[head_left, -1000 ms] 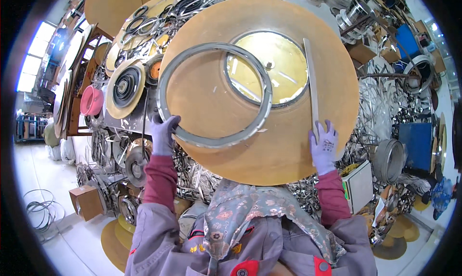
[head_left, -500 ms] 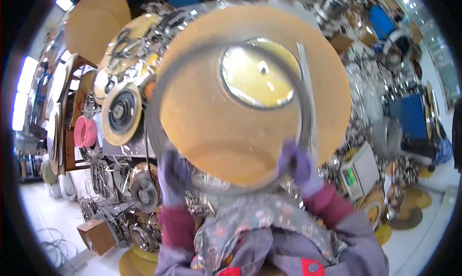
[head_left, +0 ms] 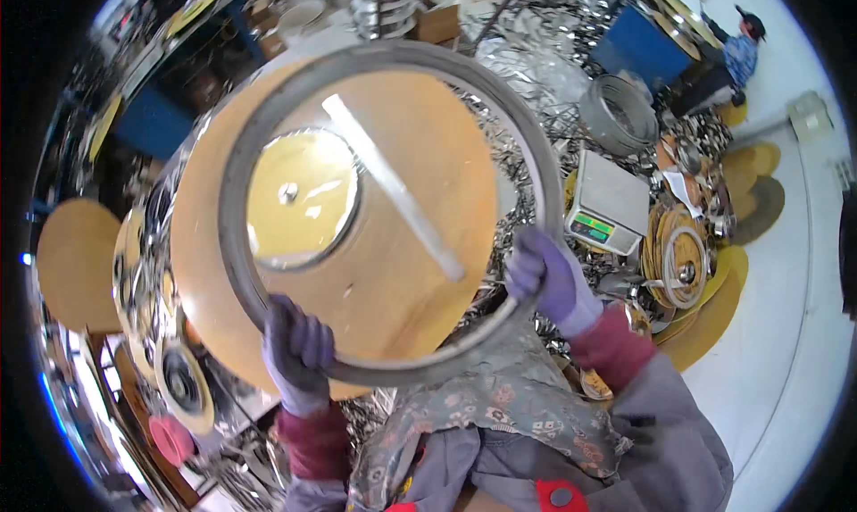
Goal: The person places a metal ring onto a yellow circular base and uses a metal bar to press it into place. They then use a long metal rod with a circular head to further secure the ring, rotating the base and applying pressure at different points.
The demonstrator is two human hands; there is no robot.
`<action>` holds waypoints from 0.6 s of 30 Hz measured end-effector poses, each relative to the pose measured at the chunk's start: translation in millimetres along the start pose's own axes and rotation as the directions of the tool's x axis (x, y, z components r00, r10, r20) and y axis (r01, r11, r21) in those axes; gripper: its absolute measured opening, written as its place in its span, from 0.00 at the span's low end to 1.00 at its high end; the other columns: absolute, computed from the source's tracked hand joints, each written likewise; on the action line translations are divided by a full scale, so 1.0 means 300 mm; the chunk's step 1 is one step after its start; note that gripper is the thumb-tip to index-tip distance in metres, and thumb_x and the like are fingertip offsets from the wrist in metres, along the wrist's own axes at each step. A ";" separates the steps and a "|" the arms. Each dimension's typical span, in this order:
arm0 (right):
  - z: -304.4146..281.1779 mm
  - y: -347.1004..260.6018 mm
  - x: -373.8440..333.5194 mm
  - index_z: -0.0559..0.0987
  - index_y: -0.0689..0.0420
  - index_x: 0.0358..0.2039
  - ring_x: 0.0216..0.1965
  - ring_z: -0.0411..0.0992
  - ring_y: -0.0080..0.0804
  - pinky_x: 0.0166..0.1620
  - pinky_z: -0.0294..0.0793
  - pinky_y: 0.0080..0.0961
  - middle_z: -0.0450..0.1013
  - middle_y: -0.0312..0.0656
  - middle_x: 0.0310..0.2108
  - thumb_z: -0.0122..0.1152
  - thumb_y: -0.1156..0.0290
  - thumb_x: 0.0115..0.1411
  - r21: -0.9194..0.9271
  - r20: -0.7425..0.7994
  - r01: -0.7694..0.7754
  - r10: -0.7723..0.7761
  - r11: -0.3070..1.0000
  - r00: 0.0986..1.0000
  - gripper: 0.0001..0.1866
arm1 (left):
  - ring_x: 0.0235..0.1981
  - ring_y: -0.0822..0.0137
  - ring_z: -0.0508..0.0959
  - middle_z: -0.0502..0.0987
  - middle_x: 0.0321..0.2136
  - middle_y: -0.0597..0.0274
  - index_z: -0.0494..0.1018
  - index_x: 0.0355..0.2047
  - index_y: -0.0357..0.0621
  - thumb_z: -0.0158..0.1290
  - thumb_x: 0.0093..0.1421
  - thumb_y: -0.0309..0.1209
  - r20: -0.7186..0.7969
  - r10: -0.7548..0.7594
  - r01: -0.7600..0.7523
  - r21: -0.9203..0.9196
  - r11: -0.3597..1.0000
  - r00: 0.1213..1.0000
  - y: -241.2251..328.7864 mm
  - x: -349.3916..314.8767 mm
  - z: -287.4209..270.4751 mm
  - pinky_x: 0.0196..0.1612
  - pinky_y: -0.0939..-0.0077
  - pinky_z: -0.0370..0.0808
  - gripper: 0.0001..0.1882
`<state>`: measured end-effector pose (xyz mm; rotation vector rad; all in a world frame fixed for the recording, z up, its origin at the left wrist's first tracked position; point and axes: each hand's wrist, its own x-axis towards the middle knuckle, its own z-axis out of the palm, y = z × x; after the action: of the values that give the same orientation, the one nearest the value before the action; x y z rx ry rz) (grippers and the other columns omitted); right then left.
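As the worker stands in a flowered apron and a grey jacket, the left hand, in a purple glove, is curled snugly around the lower left rim of a big grey ring. The right hand, gloved the same way, is closed on that ring at its lower right. Held between the two, the ring is over a large round board, tan and flat, and its right side reaches past the board's edge; how much air lies between them I can't tell from here. Through the ring I can see a shiny yellow disc within the board, with a small knob near its middle, and just beside it a pale strip lying at a slant. Off to the worker's left, past the board, are a dark-ringed plate and a pink bucket. Over to the right, a white scale with a lit green display stands amid silvery metal scraps. Beyond it sit a round metal coil and a blue box, and farther off is another person in a dark cap.
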<state>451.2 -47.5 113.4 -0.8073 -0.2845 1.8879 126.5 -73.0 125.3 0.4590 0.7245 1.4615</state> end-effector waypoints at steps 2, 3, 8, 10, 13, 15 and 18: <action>-0.149 -0.096 -0.008 0.66 0.48 0.24 0.14 0.51 0.18 0.20 0.52 0.21 0.48 0.23 0.13 0.50 0.61 0.66 0.031 -0.143 0.015 -0.010 0.999 0.990 0.13 | 0.07 0.79 0.53 0.53 0.11 0.75 0.69 0.41 0.44 0.35 0.71 0.36 0.145 -0.067 0.080 -0.083 0.993 0.987 -0.108 0.057 0.152 0.10 0.83 0.53 0.14; -0.204 -0.162 0.005 0.67 0.48 0.24 0.14 0.47 0.16 0.20 0.48 0.18 0.44 0.22 0.13 0.46 0.60 0.68 0.031 -0.269 0.108 -0.096 0.994 0.958 0.14 | 0.07 0.79 0.52 0.52 0.11 0.76 0.68 0.40 0.45 0.35 0.71 0.37 0.193 -0.121 0.144 -0.109 0.984 0.974 -0.166 0.128 0.245 0.10 0.83 0.52 0.14; -0.529 -0.685 0.076 0.64 0.66 0.57 0.48 0.70 0.44 0.54 0.67 0.33 0.70 0.52 0.46 0.61 0.67 0.55 -0.987 0.134 0.139 -0.909 -0.085 0.395 0.31 | 0.09 0.79 0.50 0.51 0.13 0.76 0.67 0.39 0.42 0.36 0.70 0.37 0.339 -0.203 0.281 -0.200 0.939 0.919 -0.496 0.470 0.730 0.12 0.82 0.51 0.13; -0.605 -0.790 0.071 0.60 0.64 0.60 0.53 0.67 0.45 0.57 0.64 0.33 0.65 0.56 0.51 0.66 0.65 0.49 -0.951 0.308 0.245 -0.674 -0.190 0.671 0.40 | 0.11 0.79 0.52 0.52 0.15 0.76 0.68 0.40 0.42 0.38 0.69 0.36 0.317 -0.247 0.324 -0.217 0.921 0.916 -0.679 0.589 0.908 0.14 0.82 0.52 0.12; -0.700 -0.954 0.185 0.64 0.60 0.59 0.34 0.73 0.35 0.44 0.73 0.29 0.74 0.48 0.38 0.68 0.58 0.47 -0.952 0.298 0.304 -0.130 0.025 0.946 0.41 | 0.13 0.79 0.54 0.52 0.15 0.76 0.64 0.30 0.48 0.41 0.68 0.35 0.249 -0.386 0.430 -0.159 0.889 0.889 -0.975 0.789 1.131 0.16 0.82 0.53 0.09; -0.805 -1.121 0.221 0.66 0.60 0.58 0.28 0.73 0.32 0.39 0.73 0.28 0.76 0.46 0.33 0.67 0.55 0.50 -0.959 0.049 0.032 0.053 0.282 0.997 0.38 | 0.13 0.79 0.52 0.50 0.14 0.76 0.61 0.26 0.53 0.42 0.67 0.35 0.154 -0.467 0.468 0.032 0.883 0.871 -1.170 0.877 1.289 0.16 0.81 0.51 0.11; -0.996 -1.283 0.222 0.68 0.59 0.55 0.25 0.73 0.31 0.34 0.73 0.27 0.75 0.45 0.26 0.62 0.51 0.55 -0.922 0.253 0.268 -0.087 0.279 0.963 0.33 | 0.14 0.79 0.52 0.50 0.15 0.76 0.58 0.24 0.53 0.43 0.67 0.35 0.242 -0.628 0.670 -0.185 0.718 0.740 -1.404 1.053 1.372 0.17 0.82 0.51 0.13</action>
<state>903.9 138.9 65.9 -1.3208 -1.6909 1.3987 701.9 264.0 79.7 0.0838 0.4750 0.8091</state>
